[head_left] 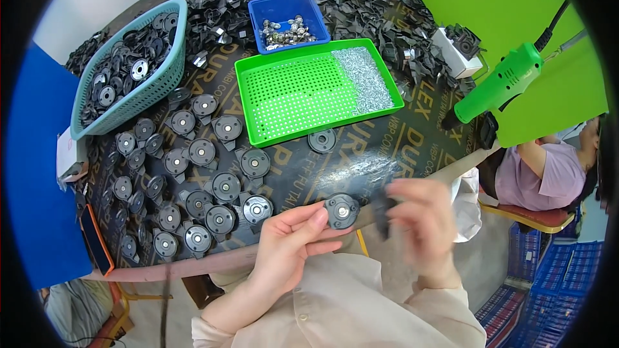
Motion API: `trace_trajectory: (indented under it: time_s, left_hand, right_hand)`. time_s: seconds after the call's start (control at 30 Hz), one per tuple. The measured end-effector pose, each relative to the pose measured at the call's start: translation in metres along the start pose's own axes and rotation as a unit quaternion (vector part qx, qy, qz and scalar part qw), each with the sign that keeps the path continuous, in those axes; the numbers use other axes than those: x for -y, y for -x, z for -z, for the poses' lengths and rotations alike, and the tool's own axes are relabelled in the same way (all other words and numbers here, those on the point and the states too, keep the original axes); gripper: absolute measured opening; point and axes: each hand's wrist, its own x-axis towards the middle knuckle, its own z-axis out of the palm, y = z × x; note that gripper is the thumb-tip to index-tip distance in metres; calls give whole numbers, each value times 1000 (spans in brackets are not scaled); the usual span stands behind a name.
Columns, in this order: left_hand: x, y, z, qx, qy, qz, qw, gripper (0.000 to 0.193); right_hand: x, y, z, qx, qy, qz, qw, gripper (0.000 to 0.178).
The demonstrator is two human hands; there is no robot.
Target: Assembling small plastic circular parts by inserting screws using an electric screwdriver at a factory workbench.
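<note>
Dark disc [342, 211] sits pinched in the left hand [290, 245] — right hand [422, 216] blurred.

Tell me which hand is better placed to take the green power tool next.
Probably the right hand: it is nearer the green power tool, while the left hand holds a round disc. Blur hides whether the right is empty.

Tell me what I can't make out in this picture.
All in the head view:
Small black piece by the right hand: blurred, shape unclear.
Underside of the round dark-grey disc in the left hand: turned away.
Tiny silvery pieces in the bright-green plastic tray: too small to identify.
</note>
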Motion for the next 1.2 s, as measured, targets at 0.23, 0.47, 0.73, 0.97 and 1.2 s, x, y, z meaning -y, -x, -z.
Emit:
trace_trajectory:
  time_s: [0.23, 0.47, 0.73, 0.97, 1.2]
  left_hand:
    - [4, 1, 3, 12, 57, -7, 998, 30]
    - [5, 2, 8, 9, 83, -25, 996, 24]
    - [-9, 18, 15, -4, -318, -214, 924, 28]
    - [-18, -14, 14, -38, -819, -434, 374, 24]
    - [-26, -12, 12, -85, -842, -377, 376, 27]
  right_hand:
    - [20, -19, -33, 48, -11, 37, 998, 24]
    - [19, -21, -40, 56, -56, 12, 997, 21]
    - [-22, -84, -44, 62, -156, -82, 982, 24]
    - [-130, -230, -148, 219, 94, 0, 971, 36]
    - [-132, -258, -185, 348, 66, -72, 932, 37]
